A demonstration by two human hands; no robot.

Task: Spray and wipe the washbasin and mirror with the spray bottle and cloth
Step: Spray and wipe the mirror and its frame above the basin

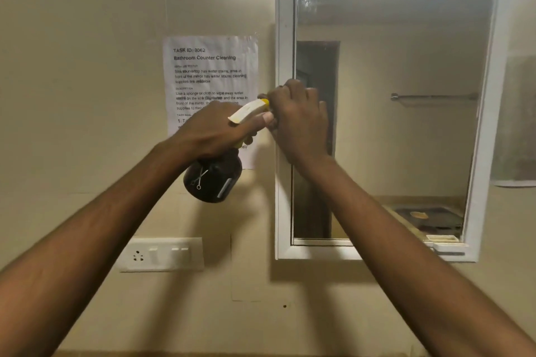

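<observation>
Spray bottle [213,177]: dark brown rounded body with a pale printed mark on its side, white trigger head and yellow nozzle tip. Held up in the air just left of the mirror [406,113], tilted, nozzle end pointing toward the mirror's left edge and the body hanging lower left.

Left hand [216,132]: grip clenched around the bottle's neck and trigger head, thumb lying along the white top.

Right hand [295,116]: raised in front of the mirror's left frame edge, fingers curled at the yellow nozzle tip, which it touches (whether it pinches the tip or merely rests against it cannot be told). The back of the hand faces the camera.

Mirror: rectangular glass in a white frame, fixed to a beige tiled wall. Its glass reflects a dark doorway, a towel rail and a pale wall.

Printed sheet [211,75]: white paper stuck to the wall left of the mirror, headed "Bathroom Counter Cleaning"; its lower part is covered by the left hand and the bottle.

Switch plate [161,253]: white, with a socket and rocker switches, on the wall below and left of the mirror, well apart from the bottle.

Both forearms are bare and reach up from the bottom corners toward the mirror's left edge.
</observation>
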